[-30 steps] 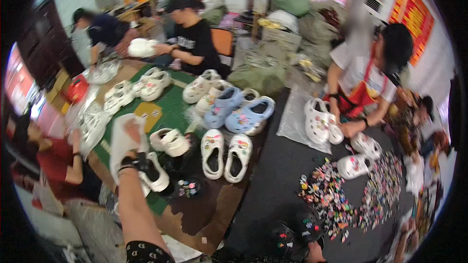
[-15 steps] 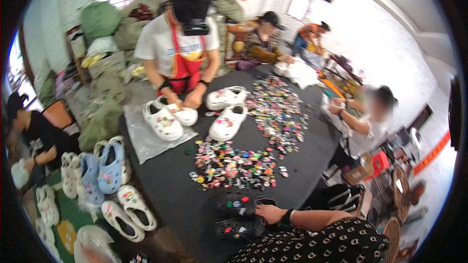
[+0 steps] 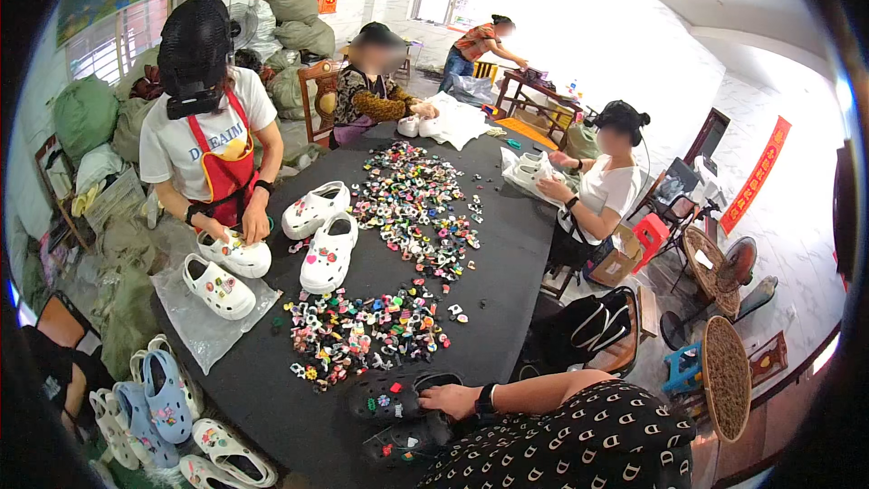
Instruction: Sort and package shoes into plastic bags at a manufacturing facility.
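Note:
My right hand (image 3: 450,400), back upward and a dark band at the wrist, rests at the opening of a black clog (image 3: 376,398) and grips its edge; the fingertips are partly hidden. Small coloured charms sit on the clog's toe. Beside it, nearer to me, lies a second black clog (image 3: 403,442), also with charms. My patterned black sleeve (image 3: 561,435) covers the lower right, and my left hand does not show. Just beyond the clogs spreads a pile of loose colourful shoe charms (image 3: 362,340), joining a longer pile (image 3: 416,208) farther back.
Two white clogs (image 3: 328,254) stand mid-table. Opposite, a co-worker (image 3: 217,145) handles another white clog above a plastic bag (image 3: 217,335). Blue clogs (image 3: 167,398) and white ones sit at the lower left. Two co-workers sit around the black table (image 3: 507,308). A black bag (image 3: 579,335) is at the right.
My view has swung right and steadied, so the table and people appear farther left. My right hand stays at the black clog. The co-worker opposite still handles a white clog.

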The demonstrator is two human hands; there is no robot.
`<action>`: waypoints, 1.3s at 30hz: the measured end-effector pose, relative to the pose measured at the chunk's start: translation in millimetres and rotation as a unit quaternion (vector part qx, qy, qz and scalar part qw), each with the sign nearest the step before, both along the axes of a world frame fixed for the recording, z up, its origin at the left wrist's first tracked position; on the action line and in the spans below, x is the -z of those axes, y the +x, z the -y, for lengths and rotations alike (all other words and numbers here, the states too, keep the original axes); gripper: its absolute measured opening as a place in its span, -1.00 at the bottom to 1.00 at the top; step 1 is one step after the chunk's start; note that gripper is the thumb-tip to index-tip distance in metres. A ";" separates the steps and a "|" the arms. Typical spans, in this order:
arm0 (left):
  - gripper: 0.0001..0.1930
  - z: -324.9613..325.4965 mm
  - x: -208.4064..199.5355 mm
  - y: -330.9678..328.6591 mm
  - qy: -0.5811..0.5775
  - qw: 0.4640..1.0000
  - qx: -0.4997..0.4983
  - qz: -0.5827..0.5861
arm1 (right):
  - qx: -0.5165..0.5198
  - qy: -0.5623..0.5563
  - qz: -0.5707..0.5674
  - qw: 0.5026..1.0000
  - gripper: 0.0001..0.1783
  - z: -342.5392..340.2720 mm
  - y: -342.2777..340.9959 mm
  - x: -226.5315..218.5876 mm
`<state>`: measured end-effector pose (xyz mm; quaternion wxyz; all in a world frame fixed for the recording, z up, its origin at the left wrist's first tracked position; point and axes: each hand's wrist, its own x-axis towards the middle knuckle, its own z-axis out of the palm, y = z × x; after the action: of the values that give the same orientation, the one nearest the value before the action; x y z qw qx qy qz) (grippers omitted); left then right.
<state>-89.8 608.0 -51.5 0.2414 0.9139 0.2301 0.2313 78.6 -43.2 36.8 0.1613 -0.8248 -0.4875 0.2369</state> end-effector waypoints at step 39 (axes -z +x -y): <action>-0.50 279.1 -177.4 -1.3 0.172 0.917 -0.176 -0.314 | -0.008 0.097 0.021 0.995 -0.44 -6.2 -8.0 -2.8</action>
<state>-91.0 329.0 125.9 -0.0491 0.9117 0.4079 0.0076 70.7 -37.0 39.6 0.2288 -0.8062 -0.5177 0.1724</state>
